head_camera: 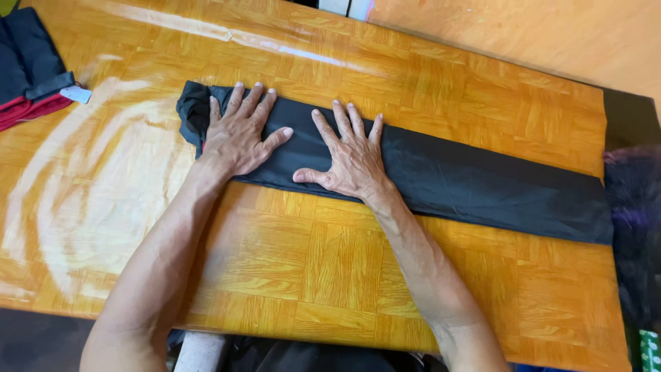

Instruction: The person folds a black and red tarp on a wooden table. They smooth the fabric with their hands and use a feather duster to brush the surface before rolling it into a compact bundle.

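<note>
From the head view I see my left hand [239, 134] lying flat on the folded black cloth [441, 176], fingers [256, 96] spread wide and straight, thumb angled out toward three o'clock. It grips nothing; the palm simply presses on the cloth near its bunched end at nine o'clock. My right hand [350, 157] lies just beside it, also flat, fingers fanned toward twelve o'clock and thumb stretched toward nine o'clock along the cloth's near edge. Neither hand closes round anything, and the two thumbs are near each other but apart.

The cloth lies as a long narrow band across the orange wooden table [289, 262], running from about ten o'clock to four o'clock. Its far end at three o'clock meets a dark blurred shape [633, 227] I cannot make out. A sliver of red peeks out under my left hand; I cannot tell what it belongs to. At nine o'clock, well apart, a dark and red bundle [27, 76] is cut off by the frame edge. Glare washes out the table at the left.
</note>
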